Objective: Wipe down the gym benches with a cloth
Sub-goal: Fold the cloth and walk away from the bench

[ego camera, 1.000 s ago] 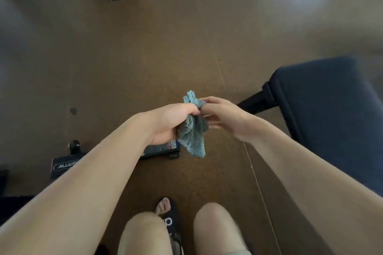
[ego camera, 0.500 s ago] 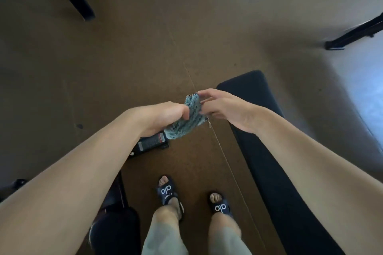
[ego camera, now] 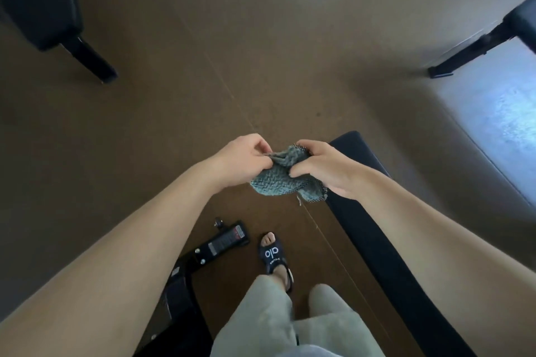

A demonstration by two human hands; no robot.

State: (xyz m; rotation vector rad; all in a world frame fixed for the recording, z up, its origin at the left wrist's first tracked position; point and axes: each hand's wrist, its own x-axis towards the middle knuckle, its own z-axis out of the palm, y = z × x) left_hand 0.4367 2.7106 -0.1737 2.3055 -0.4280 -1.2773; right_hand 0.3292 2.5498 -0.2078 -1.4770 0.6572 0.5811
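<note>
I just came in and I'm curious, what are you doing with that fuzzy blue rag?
A person is standing on the brown gym floor and holding a teal cloth in both hands. The left hand pinches one side and the right hand grips the other, bunching it up in the air. A long dark bench sits just to the right, under the right arm. The cloth is not touching the bench yet, so wiping of this bench has not started.

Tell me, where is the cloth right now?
The cloth is mid-frame in the head view, held in the air between the left hand and right hand, beside the end of the bench.
</note>
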